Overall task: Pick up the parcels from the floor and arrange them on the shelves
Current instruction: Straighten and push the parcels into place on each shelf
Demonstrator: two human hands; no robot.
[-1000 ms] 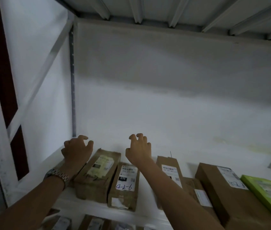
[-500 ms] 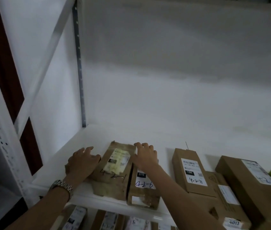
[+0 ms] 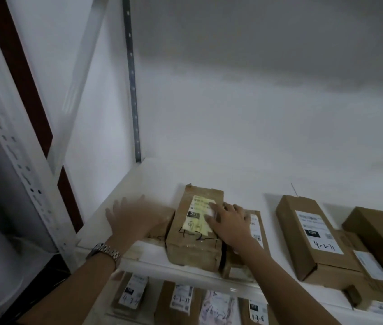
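Right hand (image 3: 229, 221) flat, fingers spread, resting across yellow-labelled parcel (image 3: 192, 245) and neighbour parcel (image 3: 257, 233) on white shelf (image 3: 153, 179). Left hand (image 3: 131, 219) blurred, fingers straight and apart, over flat parcel (image 3: 162, 222) at shelf's left end.

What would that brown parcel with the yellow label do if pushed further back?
The brown parcel would probably slide, not roll or tip: it lies flat and boxy on the smooth white shelf. Its creased, taped cardboard looks a bit soft, so a hard push may dent it.
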